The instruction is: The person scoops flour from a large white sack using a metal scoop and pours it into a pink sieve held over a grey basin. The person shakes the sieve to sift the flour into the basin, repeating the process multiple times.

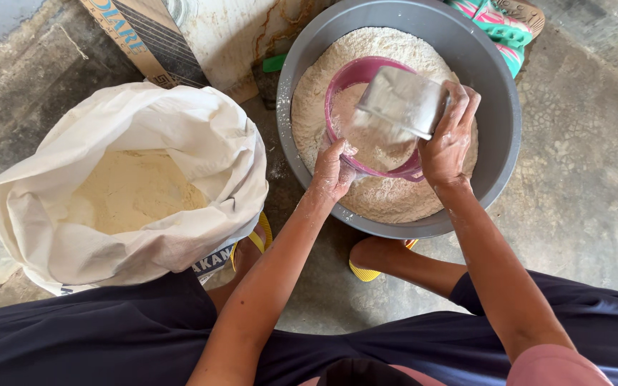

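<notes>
My left hand [334, 171] grips the near rim of a pink round sieve [345, 78] that sits in a large grey basin [498, 143] heaped with pale flour [395, 196]. My right hand [448, 139] holds a small white square container [403, 100], tipped over the sieve so that flour spills from it into the sieve. Both hands are dusted with flour.
A white sack [180, 136], open and part full of yellowish flour [134, 189], stands to the left on the concrete floor. A cardboard sheet [144, 36] lies behind it. My feet in yellow sandals [363, 271] are below the basin. Another person's green-striped sandal [502, 28] is beyond it.
</notes>
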